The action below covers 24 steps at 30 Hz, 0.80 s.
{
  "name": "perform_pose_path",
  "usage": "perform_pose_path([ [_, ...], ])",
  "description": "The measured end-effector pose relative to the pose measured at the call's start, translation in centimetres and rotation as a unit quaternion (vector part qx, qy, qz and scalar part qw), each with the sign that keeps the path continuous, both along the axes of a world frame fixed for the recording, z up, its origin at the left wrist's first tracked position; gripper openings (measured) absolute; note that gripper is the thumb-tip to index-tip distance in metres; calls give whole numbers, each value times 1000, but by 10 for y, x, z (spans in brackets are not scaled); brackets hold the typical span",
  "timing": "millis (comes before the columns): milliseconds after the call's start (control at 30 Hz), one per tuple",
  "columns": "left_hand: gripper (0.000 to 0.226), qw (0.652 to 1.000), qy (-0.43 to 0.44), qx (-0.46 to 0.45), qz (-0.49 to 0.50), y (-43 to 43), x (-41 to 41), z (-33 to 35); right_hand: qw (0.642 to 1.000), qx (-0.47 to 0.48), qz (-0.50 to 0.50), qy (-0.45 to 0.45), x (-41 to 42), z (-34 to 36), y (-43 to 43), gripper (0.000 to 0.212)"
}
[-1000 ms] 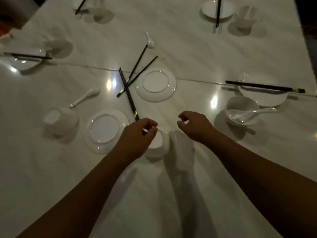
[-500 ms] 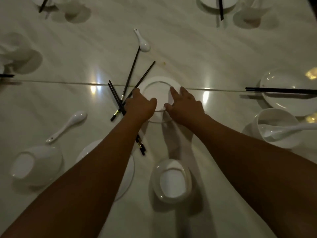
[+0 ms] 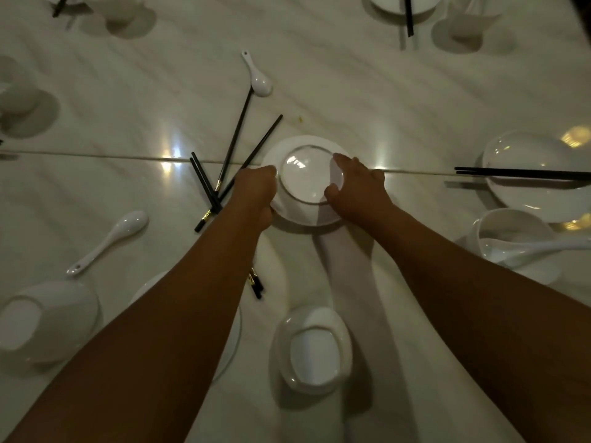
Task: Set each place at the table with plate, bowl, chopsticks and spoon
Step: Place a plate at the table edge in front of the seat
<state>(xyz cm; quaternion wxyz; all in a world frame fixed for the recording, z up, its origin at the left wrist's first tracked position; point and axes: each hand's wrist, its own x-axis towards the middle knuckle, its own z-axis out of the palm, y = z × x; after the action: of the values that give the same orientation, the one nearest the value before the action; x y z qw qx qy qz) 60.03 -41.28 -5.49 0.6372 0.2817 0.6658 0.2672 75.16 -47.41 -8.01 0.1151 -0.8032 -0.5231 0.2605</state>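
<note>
Both hands have advanced from the near rim of the plate [image 3: 303,177] to its sides, and the plate now sits tilted, with a shadow under its near edge.

1. Left hand [image 3: 256,190]: fingers curled round the plate rim at 9 o'clock; the fingertips are hidden under the rim.
2. Right hand [image 3: 359,187]: grips the rim at 3 o'clock, thumb and forefinger laid on the plate surface beside the foot ring.
3. Plate: white, foot ring facing up, held between both hands at the centre of the table [image 3: 351,91].

Positions taken from the plate:
- 9 o'clock: loose chopsticks [image 3: 208,185], black, crossing one another, the tip of one touching the plate rim.
- 11 o'clock: white spoon [image 3: 259,81], lying at the far end of one chopstick.
- 6 o'clock: inverted bowl [image 3: 315,346], between the forearms.
- 8 o'clock: second spoon [image 3: 112,238], and beyond it a second inverted bowl [image 3: 48,318].
- 7 o'clock: second plate [image 3: 147,287], mostly hidden under the left forearm.
- 3 o'clock: far plate [image 3: 537,199] with a chopstick pair [image 3: 518,173] laid across it.
- 4 o'clock: upright bowl [image 3: 511,231] with a spoon resting in it.
</note>
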Motion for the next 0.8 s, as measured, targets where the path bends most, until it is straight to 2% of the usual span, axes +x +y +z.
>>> perform_pose_path([
  [100,39,998,-57,2,-1,-8,2,16,999,26,-3,46,6,14,-7,56],
  [167,28,995,-67,46,-59,-22,8,41,992,43,-43,110,10,29,-20,48],
  [233,9,981,-35,124,-143,-44,14,68,973,77,-109,190,13,47,-39,41],
  [300,14,949,4,223,-222,-73,17,90,922,81,-203,318,17,72,-62,46],
  [367,16,900,48,312,-300,-109,14,109,846,61,-276,452,23,102,-91,65],
  [467,8,827,125,389,-385,-170,7,127,764,47,-333,551,36,136,-150,82],
  [533,6,791,138,412,-430,-212,2,135,736,36,-364,570,43,148,-196,74],
  [700,16,711,165,453,-511,-300,-5,127,652,45,-423,627,47,149,-310,27],
  [767,16,693,191,470,-513,-332,-12,115,649,42,-431,626,43,143,-351,17],
  [800,17,695,207,472,-500,-347,-17,108,647,40,-432,628,40,139,-369,16],
])
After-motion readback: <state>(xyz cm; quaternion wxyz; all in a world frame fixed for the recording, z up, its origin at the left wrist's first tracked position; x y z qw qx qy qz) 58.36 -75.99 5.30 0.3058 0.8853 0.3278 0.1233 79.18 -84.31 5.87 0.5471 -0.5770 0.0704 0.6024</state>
